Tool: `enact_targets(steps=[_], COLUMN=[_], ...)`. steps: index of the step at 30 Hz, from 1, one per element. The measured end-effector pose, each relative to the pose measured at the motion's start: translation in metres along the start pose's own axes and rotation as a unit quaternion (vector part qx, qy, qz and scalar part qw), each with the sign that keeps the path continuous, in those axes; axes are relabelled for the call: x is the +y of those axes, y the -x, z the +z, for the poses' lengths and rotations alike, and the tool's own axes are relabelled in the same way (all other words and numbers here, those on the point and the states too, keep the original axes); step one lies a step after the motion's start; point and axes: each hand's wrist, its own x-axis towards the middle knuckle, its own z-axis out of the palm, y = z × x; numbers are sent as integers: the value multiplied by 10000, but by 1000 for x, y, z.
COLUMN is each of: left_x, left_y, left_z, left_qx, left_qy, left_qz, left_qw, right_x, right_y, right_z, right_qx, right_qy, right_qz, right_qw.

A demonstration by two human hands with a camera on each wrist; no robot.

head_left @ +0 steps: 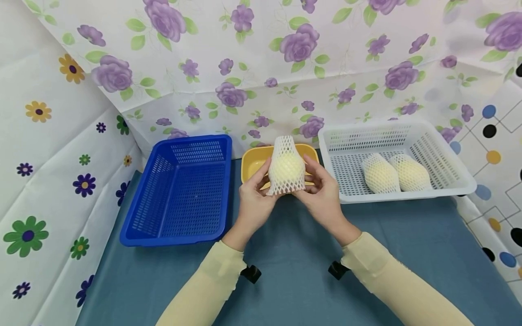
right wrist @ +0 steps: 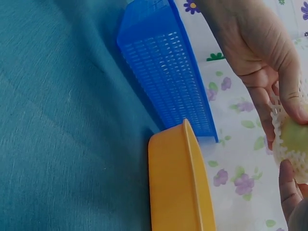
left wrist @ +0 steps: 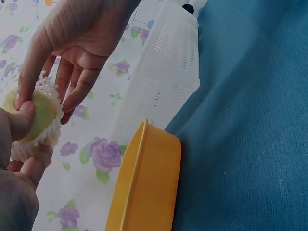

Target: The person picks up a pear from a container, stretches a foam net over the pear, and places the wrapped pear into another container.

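Observation:
Between both hands is a pale yellow-green round fruit (head_left: 287, 168) in a white foam net sleeve, held up in front of a small yellow basket (head_left: 247, 165). My left hand (head_left: 257, 199) grips it from the left and my right hand (head_left: 323, 192) from the right. In the left wrist view, thumb and finger tips press the bare skin of the fruit (left wrist: 43, 113) at the net's open end. The right wrist view shows the fruit (right wrist: 294, 134) cut off by the frame edge. Its exact kind is unclear.
A blue slotted basket (head_left: 175, 240) stands on the left of the teal cloth (head_left: 293, 280). On the right, a white basket (head_left: 412, 197) holds two netted fruits (head_left: 381, 174). Flowered sheets (head_left: 244, 59) hang behind and at the sides.

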Motion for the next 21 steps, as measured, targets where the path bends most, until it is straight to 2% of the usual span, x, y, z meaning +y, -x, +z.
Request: enact_targets(steps=[6, 11, 14, 17, 19, 21], left_x=[0, -1, 0, 2, 4, 6], left_y=[1, 5, 5, 4, 3, 3], left_z=[3, 7, 7, 5, 2, -1], left_qx=[279, 594, 656, 541, 256, -156], left_qy=[-17, -301, -365, -388, -332, -208], left_qz=[130, 239, 364, 494, 517, 419], left_qw=[9995, 9975, 9965, 9966, 9978, 9988], right_x=[0, -1, -2, -1, 3, 10], right_y=[-3, -3, -3, -2, -2, -2], right_z=[2, 5, 6, 7, 7, 6], right_qx=[-113, -147, -135, -52, 39, 123], right_qy=[-147, -325, -474, -592, -665, -712], right_qz=[54, 184, 151, 32, -72, -137], right_qw=[9998, 9992, 9987, 9982, 9978, 9973])
